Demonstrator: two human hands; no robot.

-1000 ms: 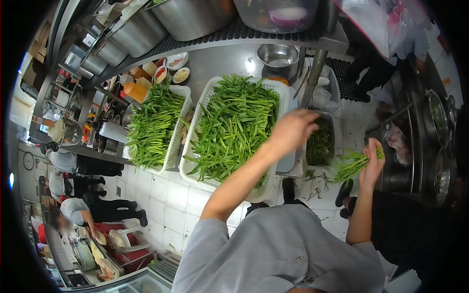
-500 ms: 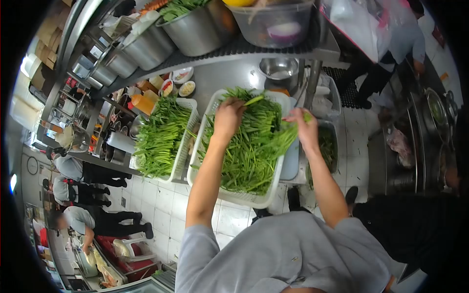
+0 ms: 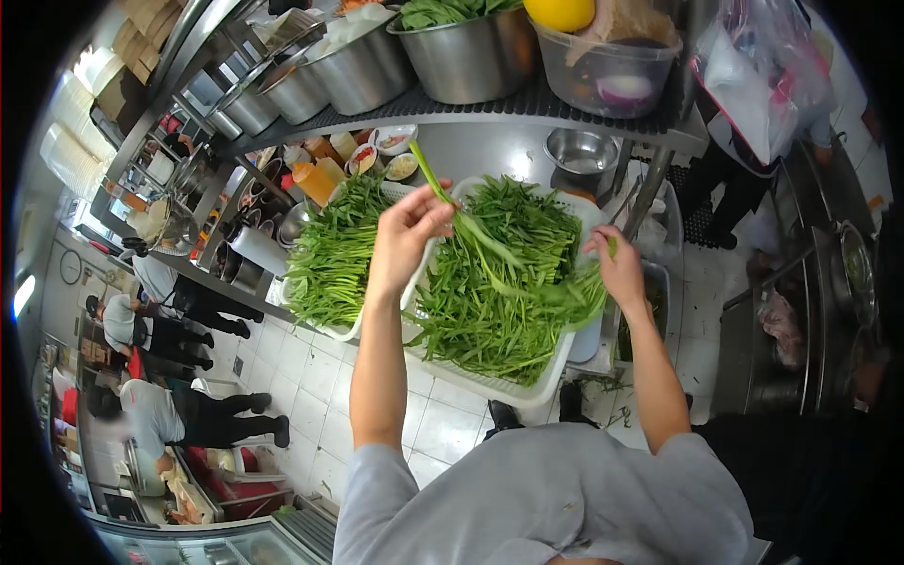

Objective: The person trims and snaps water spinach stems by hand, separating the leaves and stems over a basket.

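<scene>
Long green leafy stems (image 3: 499,301) fill the larger white basket (image 3: 541,391). At its left stands a second white basket with more cut greens (image 3: 344,259). My left hand (image 3: 410,231) is raised over the gap between the baskets, its fingers pinched on a green stalk (image 3: 428,169) that points up and left, its leafy part trailing right. My right hand (image 3: 620,268) is closed round a small bunch of greens (image 3: 584,297) at the larger basket's right edge. A bin with dark greens (image 3: 654,282) stands behind my right hand, partly hidden.
Steel pots (image 3: 461,56) and a clear tub with an onion (image 3: 603,75) line the shelf above. Beyond the baskets are a steel bowl (image 3: 582,151), sauce bottles (image 3: 314,182) and small dishes. People stand at the far left; another person (image 3: 730,179) is at the upper right.
My left hand has moved from the right side over to the baskets and now lifts a stalk. My right hand brought its bunch from the far right to the larger basket's edge. The view has shifted.
</scene>
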